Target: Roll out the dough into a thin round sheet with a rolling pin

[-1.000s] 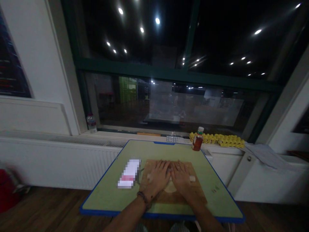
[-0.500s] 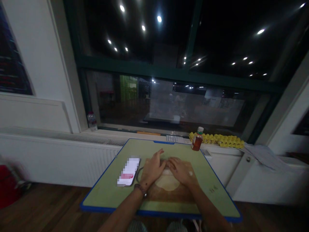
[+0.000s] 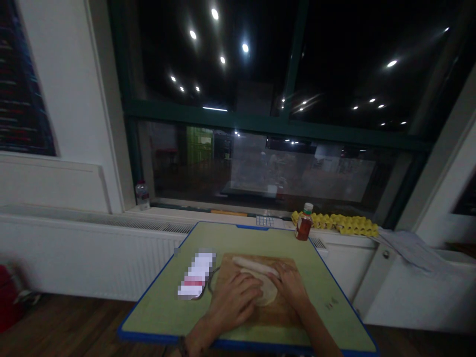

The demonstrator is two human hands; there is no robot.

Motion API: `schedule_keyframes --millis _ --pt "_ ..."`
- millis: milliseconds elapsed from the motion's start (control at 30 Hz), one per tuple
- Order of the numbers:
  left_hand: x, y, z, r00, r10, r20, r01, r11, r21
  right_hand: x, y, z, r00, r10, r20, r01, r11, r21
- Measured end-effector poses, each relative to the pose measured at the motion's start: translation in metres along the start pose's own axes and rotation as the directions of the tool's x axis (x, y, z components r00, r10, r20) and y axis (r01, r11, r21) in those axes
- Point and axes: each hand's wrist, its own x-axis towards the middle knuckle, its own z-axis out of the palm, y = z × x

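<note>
Dough (image 3: 269,295) seems to be getting adjusted mid-rolling, sat between the left hand (image 3: 239,297), fingers bent over its edge, and the right hand (image 3: 292,286), rested at the end of the rolling pin (image 3: 255,265). Whether anything's pinched can't be told. Light handling's probably called for next.

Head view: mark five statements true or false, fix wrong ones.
1. The rolling pin lies at the far side of the dough. True.
2. The left hand holds the phone. False: it is over the dough.
3. The right hand is at the rolling pin's right end. True.
4. The white-capped bottle stands on the board. False: it is near the far right corner of the table.
5. Yellow egg cartons sit beyond the table. True.
</note>
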Motion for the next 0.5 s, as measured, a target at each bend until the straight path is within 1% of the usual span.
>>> schedule_keyframes --millis 67,100,167,233,267,333,400,433,500 --pt "-0.001 0.001 0.005 0.997 -0.028 0.067 0.026 0.999 0.02 -0.001 0.002 -0.002 0.995 0.098 0.009 -0.098 0.995 -0.022" --pt "0.0 0.0 0.008 0.994 -0.055 0.09 0.053 0.998 0.027 -0.001 0.003 -0.003 0.988 0.154 -0.011 -0.154 0.988 -0.022" --pt "0.001 -0.005 0.013 0.985 -0.128 0.115 0.125 0.992 0.033 -0.001 0.006 -0.005 0.969 0.239 -0.063 -0.239 0.971 0.002" --pt "0.003 -0.013 0.019 0.963 -0.23 0.14 0.227 0.973 0.033 -0.001 0.009 -0.006 0.952 0.291 -0.097 -0.288 0.957 0.038" --pt "0.005 -0.017 0.023 0.942 -0.294 0.16 0.293 0.956 0.032 -0.001 0.01 -0.006 0.946 0.307 -0.102 -0.303 0.952 0.053" --pt "0.008 -0.025 0.029 0.885 -0.414 0.213 0.416 0.908 0.035 0.0 0.011 -0.006 0.942 0.323 -0.095 -0.318 0.946 0.062" --pt "0.012 -0.031 0.034 0.843 -0.471 0.26 0.48 0.877 0.033 0.001 0.011 -0.004 0.945 0.318 -0.077 -0.315 0.948 0.052" --pt "0.015 -0.033 0.036 0.836 -0.476 0.275 0.489 0.872 0.024 0.001 0.011 -0.003 0.949 0.308 -0.07 -0.306 0.951 0.045" --pt "0.018 -0.034 0.038 0.843 -0.456 0.284 0.478 0.878 -0.009 0.001 0.012 -0.001 0.956 0.284 -0.067 -0.283 0.959 0.035"
